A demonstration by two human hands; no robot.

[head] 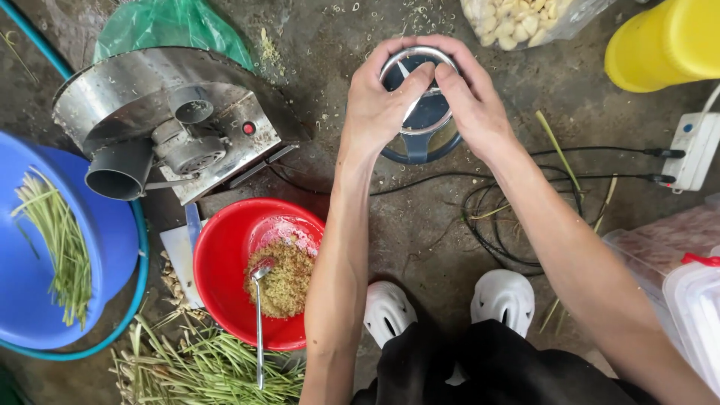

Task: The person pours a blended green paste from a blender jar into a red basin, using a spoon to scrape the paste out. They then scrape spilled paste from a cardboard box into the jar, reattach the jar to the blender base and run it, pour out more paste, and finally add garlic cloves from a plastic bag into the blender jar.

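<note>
Lying at the far left, a blue basin (pixel 112 247) is holding a bundle of green stalks (pixel 56 240), and more cut stalks (pixel 210 367) are piling on the concrete floor (pixel 420 232) below it. Next to the basin, a metal cutting machine (pixel 172 120) is sitting with its grey spout pointing left. Just below it, a red bowl (pixel 225 255) is carrying minced yellow-green pulp (pixel 285 277) with a metal spoon (pixel 259 315) leaning in it.

Moving right, the left hand (pixel 375 105) and right hand (pixel 472 101) are meeting over a small electric grinder cup (pixel 424 105) standing on the floor ahead of the white shoes (pixel 390 311). Both hands are cupping the steel rim, with the fingers curling over its top edge from each side and the thumbs pressing toward the middle of the opening; they are holding the cup, not hanging loose.

The cup is probably fairly light but rigid, with smooth steel walls that could be slipping under damp fingers, and the blade inside is calling for care. Gripping the outer wall or dark base looks safer than reaching inside.

Farther right, a black cord (pixel 510 217) is trailing to a white power strip (pixel 694 150), beside a yellow container (pixel 664 45) and clear plastic boxes (pixel 675 277).
</note>
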